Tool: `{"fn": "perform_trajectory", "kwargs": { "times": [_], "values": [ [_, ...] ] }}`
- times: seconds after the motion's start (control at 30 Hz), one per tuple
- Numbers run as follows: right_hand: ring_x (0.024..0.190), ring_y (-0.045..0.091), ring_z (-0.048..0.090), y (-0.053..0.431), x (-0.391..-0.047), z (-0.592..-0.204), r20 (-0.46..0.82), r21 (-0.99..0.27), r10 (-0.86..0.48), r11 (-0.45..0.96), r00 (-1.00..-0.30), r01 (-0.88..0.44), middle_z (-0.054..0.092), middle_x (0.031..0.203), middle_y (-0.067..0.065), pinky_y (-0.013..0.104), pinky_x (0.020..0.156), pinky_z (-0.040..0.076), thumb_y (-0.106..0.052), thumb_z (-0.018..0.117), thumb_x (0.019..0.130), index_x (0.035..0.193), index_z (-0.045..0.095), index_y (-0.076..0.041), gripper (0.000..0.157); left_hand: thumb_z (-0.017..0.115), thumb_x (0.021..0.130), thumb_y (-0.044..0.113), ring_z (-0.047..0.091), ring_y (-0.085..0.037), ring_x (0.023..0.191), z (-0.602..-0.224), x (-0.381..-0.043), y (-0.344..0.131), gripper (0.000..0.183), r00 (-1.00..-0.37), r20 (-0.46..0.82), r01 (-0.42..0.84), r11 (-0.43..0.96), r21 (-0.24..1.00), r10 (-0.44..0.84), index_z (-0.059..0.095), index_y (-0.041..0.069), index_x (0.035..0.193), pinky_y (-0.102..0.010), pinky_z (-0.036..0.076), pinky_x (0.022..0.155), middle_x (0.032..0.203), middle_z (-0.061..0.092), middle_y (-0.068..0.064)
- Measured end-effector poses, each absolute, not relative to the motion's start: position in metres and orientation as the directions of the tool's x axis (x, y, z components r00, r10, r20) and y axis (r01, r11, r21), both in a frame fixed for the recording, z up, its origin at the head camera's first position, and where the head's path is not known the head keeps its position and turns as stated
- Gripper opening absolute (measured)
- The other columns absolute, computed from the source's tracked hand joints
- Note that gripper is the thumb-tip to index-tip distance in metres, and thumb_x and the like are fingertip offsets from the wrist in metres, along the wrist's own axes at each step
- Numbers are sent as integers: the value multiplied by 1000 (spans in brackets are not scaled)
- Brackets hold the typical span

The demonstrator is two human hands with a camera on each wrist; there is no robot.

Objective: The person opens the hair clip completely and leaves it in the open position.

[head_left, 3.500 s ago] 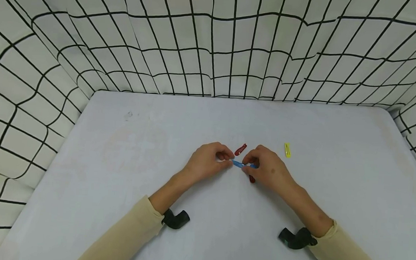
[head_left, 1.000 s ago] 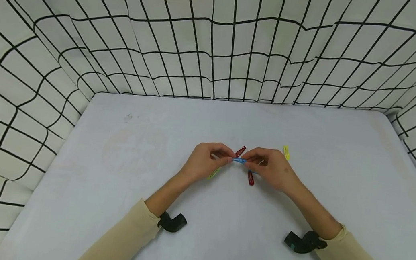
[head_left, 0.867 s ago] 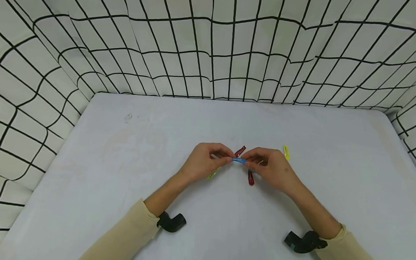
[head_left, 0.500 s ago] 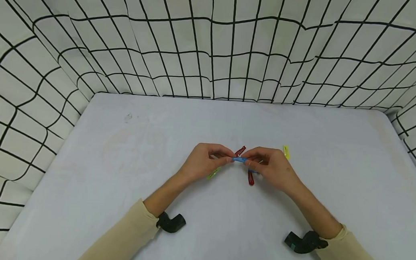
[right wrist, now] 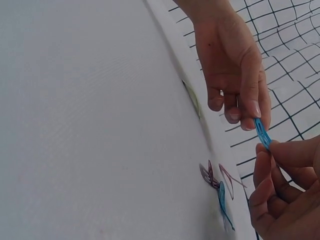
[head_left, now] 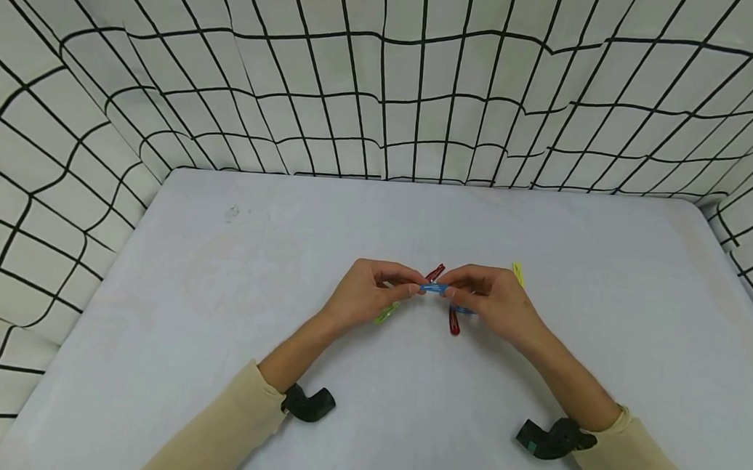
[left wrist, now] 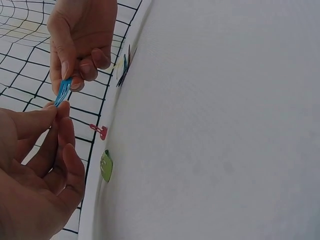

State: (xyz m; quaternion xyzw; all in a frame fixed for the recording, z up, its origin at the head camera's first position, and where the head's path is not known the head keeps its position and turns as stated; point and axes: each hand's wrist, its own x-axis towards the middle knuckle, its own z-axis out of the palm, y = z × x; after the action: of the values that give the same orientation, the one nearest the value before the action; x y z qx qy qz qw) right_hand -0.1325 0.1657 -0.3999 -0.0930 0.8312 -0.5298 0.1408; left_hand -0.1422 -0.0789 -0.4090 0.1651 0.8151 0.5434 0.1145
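A blue snap hair clip (head_left: 434,288) is stretched between my two hands above the table. My left hand (head_left: 371,293) pinches its left end between thumb and fingertips. At the other end my right hand (head_left: 495,301) pinches it the same way. The left wrist view shows this blue clip (left wrist: 63,92) raised off the tabletop, its ends covered by fingertips. Under my left hand lies a green hair clip (head_left: 387,313). Below my right fingers, a second blue clip (head_left: 464,309) lies across the top of a red clip (head_left: 454,323). Another red clip (head_left: 436,272) sits just behind the held one.
Beyond my right hand lies a yellow hair clip (head_left: 518,274), partly hidden by it. The white table (head_left: 249,270) spreads around the clips. A white wall with black grid lines (head_left: 420,85) borders its back and sides.
Since the oldest frame, the green clip has come into view below my left hand, and the second blue clip lies on the table. Over the last second, my right fingers shifted slightly; both hands kept their pinch.
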Motion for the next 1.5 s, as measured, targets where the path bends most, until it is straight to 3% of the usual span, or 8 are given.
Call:
{"fn": "perform_trajectory", "kwargs": {
  "times": [0.3, 0.77, 1.0, 1.23, 1.5],
  "values": [
    [91, 19, 72, 164, -132, -401, -174, -932, -325, 360, -930, 49, 75, 108, 10, 30, 79, 55, -12, 70, 98, 114, 76, -10, 17, 76, 96, 21, 66, -12, 93, -408, -142, -81, 13, -915, -36, 118, 350, 929, 402, 83, 22, 107, -24, 51, 74, 105, 81, 3],
    [87, 25, 65, 167, -130, -402, -145, -931, -316, 364, -938, 22, 74, 103, 14, 27, 69, 45, -15, 72, 97, 110, 77, -12, 14, 76, 96, 19, 64, -12, 87, -410, -142, -81, 14, -911, -21, 116, 305, 945, 412, 83, 16, 108, -21, 48, 69, 106, 81, -3],
    [84, 18, 60, 166, -129, -401, -150, -926, -307, 376, -940, 25, 73, 99, 10, 27, 68, 42, -15, 73, 97, 109, 78, -13, 13, 76, 96, 17, 66, -12, 89, -411, -143, -80, 14, -908, -12, 124, 295, 947, 420, 83, 13, 108, -22, 51, 71, 107, 81, -5],
    [85, 19, 61, 166, -128, -400, -154, -925, -305, 378, -940, 28, 74, 101, 14, 28, 69, 41, -16, 73, 97, 108, 79, -13, 13, 77, 95, 15, 67, -11, 87, -413, -144, -82, 14, -905, -15, 110, 269, 957, 426, 83, 12, 107, -22, 51, 71, 108, 81, -7],
    [86, 17, 62, 165, -128, -401, -162, -931, -305, 362, -938, 43, 75, 100, 9, 28, 69, 41, -16, 73, 96, 107, 79, -12, 13, 76, 96, 15, 69, -11, 88, -415, -143, -84, 14, -900, -39, 74, 240, 968, 435, 83, 13, 108, -22, 52, 74, 108, 81, -5]
  ]
}}
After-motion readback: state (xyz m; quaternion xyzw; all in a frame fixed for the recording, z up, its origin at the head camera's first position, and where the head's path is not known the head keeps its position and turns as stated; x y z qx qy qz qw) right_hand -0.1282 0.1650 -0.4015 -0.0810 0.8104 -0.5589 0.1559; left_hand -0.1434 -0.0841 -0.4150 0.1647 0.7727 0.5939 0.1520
